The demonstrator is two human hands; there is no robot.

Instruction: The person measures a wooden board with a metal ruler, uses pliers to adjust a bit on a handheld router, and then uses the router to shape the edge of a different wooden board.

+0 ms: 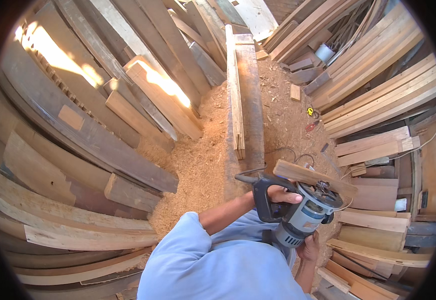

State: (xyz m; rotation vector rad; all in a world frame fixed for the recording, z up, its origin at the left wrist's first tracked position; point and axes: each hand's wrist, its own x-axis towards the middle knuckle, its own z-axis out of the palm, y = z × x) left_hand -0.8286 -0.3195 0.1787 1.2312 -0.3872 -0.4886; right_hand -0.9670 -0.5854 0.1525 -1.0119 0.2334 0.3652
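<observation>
In front of my body I hold a grey and black router (305,212), tipped on its side with its round base and bit facing away from me. My left hand (282,195) is closed round its black handle, thumb lying along the body. From beneath, my right hand (308,248) grips the motor end, its fingers partly hidden. Against the router's base lies a short wooden board (314,176); whether it is fastened there I cannot tell. A black cord (250,172) leaves the handle towards the bench.
A long plank bench (248,90) bears thin wooden strips (235,100). Wood shavings (198,167) cover the floor. Boards (73,115) lean at left, and timber stacks (383,95) fill the right. A yellow tape measure (310,111) and red-handled tool (311,126) lie right of the bench.
</observation>
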